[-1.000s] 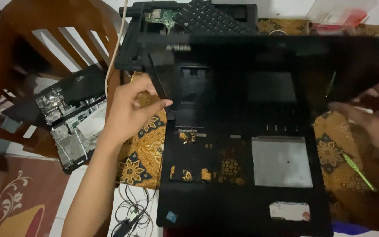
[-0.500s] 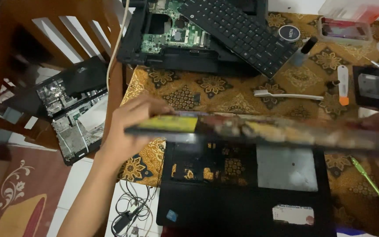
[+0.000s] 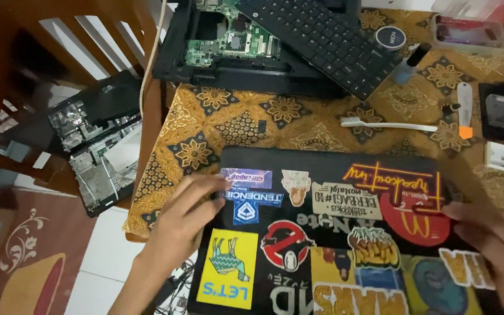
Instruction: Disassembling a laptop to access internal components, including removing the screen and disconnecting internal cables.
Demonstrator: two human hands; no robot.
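A black laptop (image 3: 333, 175) lies shut on the patterned table, its lid covered with several colourful stickers. My left hand (image 3: 185, 219) rests flat on the lid's left part, fingers spread over a blue sticker. On the right part of the lid, my right hand (image 3: 497, 245) presses down beside a red sticker. Neither hand grips anything.
Behind the shut laptop sit an opened laptop base (image 3: 223, 46) with bare circuit board, a loose keyboard (image 3: 322, 35), a white toothbrush (image 3: 389, 125) and small parts. A wooden chair (image 3: 48, 35) at left carries another dismantled laptop shell (image 3: 97, 140). Cables (image 3: 173, 289) hang below the table's edge.
The lid, upright a second ago, has swung down and now lies shut over the base. Both hands have followed it down and rest on top.
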